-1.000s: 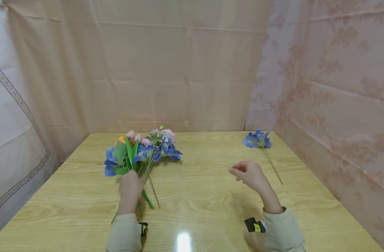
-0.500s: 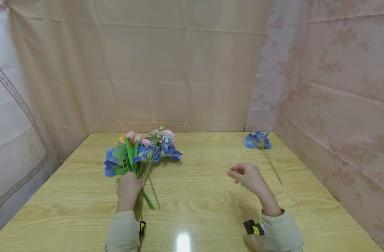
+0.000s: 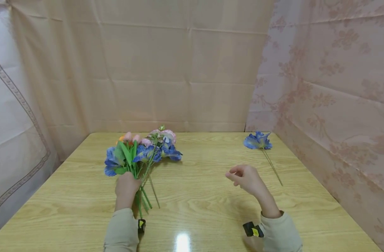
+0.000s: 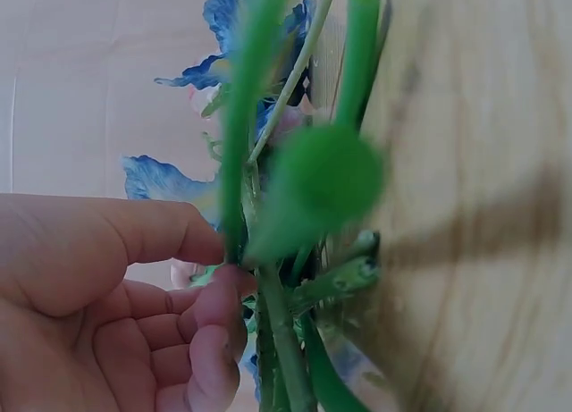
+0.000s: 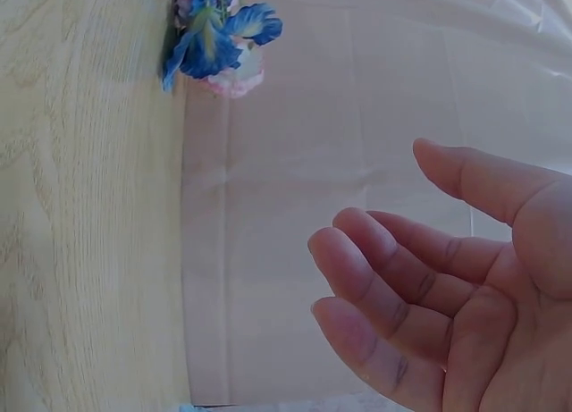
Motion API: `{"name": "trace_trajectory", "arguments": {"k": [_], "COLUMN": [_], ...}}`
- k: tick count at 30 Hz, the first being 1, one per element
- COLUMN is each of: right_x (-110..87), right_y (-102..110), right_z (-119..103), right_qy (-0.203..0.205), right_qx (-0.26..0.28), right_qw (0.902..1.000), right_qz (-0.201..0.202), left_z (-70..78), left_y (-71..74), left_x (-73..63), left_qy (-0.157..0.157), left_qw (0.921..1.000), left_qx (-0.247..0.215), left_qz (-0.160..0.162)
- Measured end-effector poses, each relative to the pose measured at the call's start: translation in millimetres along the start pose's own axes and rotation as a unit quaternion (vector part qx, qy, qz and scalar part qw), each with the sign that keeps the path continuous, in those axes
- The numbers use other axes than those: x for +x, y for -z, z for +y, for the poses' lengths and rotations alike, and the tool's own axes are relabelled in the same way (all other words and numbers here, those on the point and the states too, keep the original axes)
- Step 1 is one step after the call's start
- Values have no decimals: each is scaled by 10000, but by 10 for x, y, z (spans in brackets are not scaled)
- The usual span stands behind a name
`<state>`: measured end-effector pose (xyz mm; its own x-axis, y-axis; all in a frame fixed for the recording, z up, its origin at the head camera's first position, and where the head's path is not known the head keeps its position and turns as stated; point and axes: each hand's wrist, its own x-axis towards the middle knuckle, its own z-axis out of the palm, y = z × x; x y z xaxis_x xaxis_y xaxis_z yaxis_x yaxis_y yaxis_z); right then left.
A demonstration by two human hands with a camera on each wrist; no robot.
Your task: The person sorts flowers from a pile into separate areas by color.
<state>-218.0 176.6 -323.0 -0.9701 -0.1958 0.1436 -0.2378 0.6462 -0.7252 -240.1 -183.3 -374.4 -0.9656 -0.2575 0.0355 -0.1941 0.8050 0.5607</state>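
Observation:
At the left of the table, my left hand (image 3: pixel 126 187) pinches green stems in a pile of artificial flowers. In the left wrist view, thumb and finger meet on a thick green stem (image 4: pixel 239 153), with other stems crowding behind it. Pink tulips (image 3: pixel 132 137) top the stems above this hand. Around them lie blue irises (image 3: pixel 144 153), pink blooms (image 3: pixel 169 134) and an orange flower (image 3: pixel 121 139). My right hand (image 3: pixel 247 178) hovers over the right half of the table, fingers loosely bent, holding nothing; its palm shows in the right wrist view.
A single blue iris (image 3: pixel 258 140) lies at the back right, its thin stem pointing toward the front. The wood-grain table (image 3: pixel 192 189) meets a beige curtain (image 3: pixel 179 77) at the back and a flower-patterned cloth (image 3: pixel 340 87) on the right.
My left hand has drifted slightly left and toward me, and the pink tulips have tipped a little left. My right hand has sunk slightly and shifted left, still holding nothing.

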Motion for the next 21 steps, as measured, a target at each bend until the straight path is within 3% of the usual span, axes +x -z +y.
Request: {"name": "trace_trajectory", "arguments": {"k": [12, 21], "right_x": [-11, -9], "right_y": [-38, -86], "right_z": [7, 3], "right_qy": [-12, -38], "right_qx": [-38, 1], "right_qw": [10000, 10000], "right_qz": [-28, -54], "left_z": [-35, -18], "left_y": [30, 161], "left_x": [1, -33], "left_qy": [36, -355], "left_qw": [9996, 9989], "left_qx": [-266, -118], "left_qz": [2, 293]}}
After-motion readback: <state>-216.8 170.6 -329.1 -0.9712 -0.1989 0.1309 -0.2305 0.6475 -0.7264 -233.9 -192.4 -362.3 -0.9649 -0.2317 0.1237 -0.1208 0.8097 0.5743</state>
